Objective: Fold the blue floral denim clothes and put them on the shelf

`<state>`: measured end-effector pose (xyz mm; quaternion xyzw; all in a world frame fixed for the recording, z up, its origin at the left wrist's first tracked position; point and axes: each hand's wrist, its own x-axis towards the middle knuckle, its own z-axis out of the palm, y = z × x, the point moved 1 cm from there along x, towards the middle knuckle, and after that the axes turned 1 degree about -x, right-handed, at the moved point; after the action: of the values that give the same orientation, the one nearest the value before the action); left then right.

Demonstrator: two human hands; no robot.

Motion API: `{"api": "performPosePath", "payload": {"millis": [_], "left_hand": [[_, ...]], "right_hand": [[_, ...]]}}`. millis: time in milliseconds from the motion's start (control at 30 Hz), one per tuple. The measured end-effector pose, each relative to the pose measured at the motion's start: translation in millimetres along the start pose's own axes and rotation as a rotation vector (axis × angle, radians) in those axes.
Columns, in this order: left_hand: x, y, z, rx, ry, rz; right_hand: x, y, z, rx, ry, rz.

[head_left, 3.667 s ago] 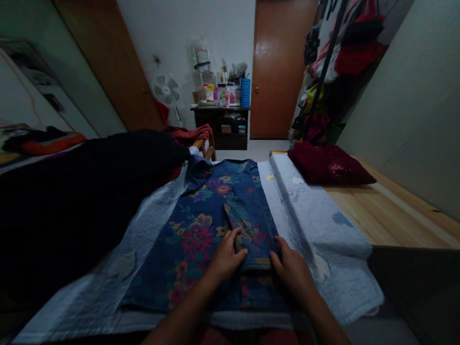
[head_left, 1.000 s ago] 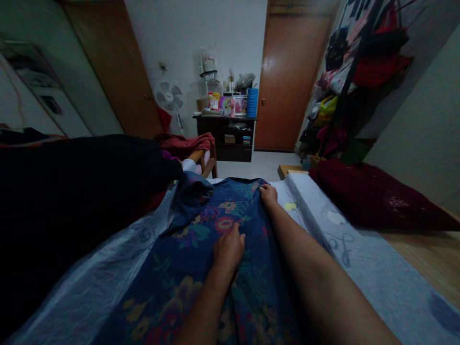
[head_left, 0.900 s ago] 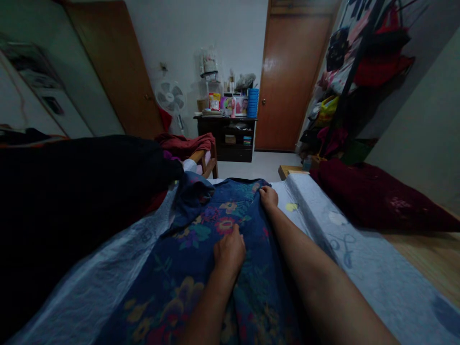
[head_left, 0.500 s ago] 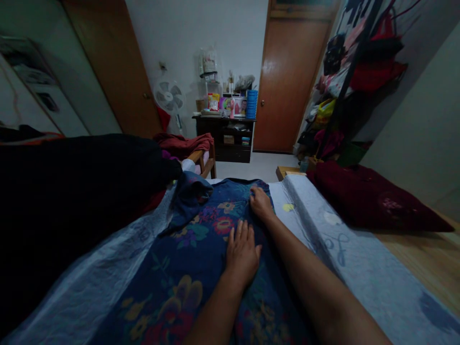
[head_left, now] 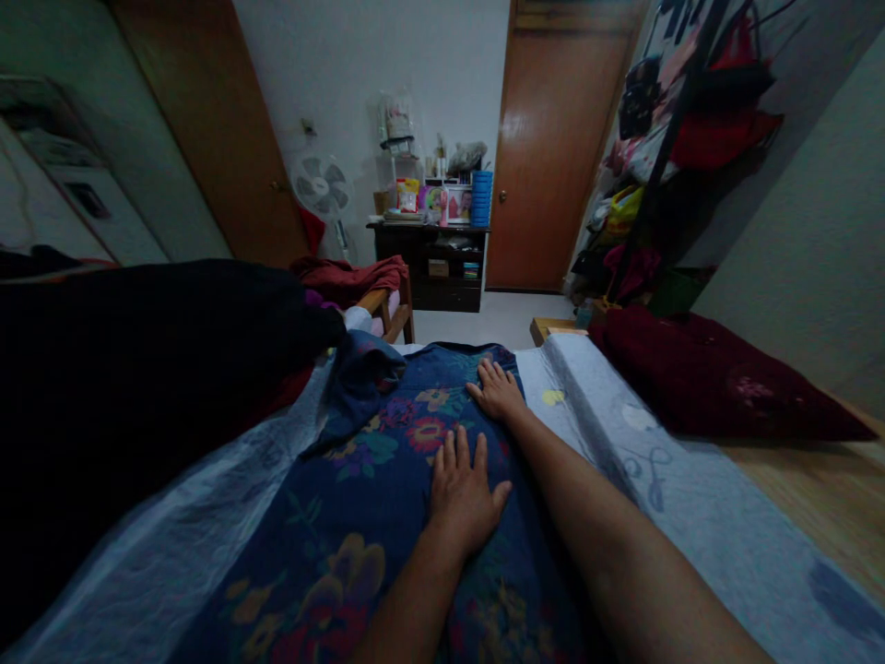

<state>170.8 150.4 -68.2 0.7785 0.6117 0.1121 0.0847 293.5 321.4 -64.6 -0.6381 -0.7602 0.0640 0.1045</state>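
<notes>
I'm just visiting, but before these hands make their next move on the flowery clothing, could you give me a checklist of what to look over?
1. Left hand lying palm down on the blue floral garment: ok.
2. Right hand also on the garment, nearer its far edge: ok.
3. Sleeve at the left lying smooth: not ok, it is bunched up.
4. Folded maroon garment apart from the floral one: ok, part of the light patterned sheet shows between them.
5. Near edge of the floral garment lying straight: cannot tell, it runs out of the picture.
6. Black cloth clear of the bunched sleeve: cannot tell, they look very close.
</notes>
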Motion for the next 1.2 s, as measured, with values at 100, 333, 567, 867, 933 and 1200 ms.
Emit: {"api": "performPosePath", "payload": {"millis": [100, 333, 567, 867, 933, 1200], "left_hand": [[0, 1, -1.5, -0.011, -0.006, -0.006], [-1, 1, -3.2, -0.012, -0.002, 0.003], [-2, 2, -5.4, 0.002, -0.014, 0.007], [-1, 0, 0.8, 0.002, 0.031, 0.016], [-1, 0, 1.6, 0.0, 0.039, 0.015], [-2, 3, -4.4, 0.032, 0.056, 0.011]], "right_hand": [[2, 2, 1, 0.034, 0.024, 0.004], [9, 14, 6, 0.216, 0.183, 0.003], [3, 25, -10, 0.285, 0.269, 0.009], [-48, -6, -6, 0.026, 0.005, -0.063], [-45, -3, -6, 0.004, -0.012, -0.027], [-41, 8, -12, -0.015, -0.041, 0.001]]}}
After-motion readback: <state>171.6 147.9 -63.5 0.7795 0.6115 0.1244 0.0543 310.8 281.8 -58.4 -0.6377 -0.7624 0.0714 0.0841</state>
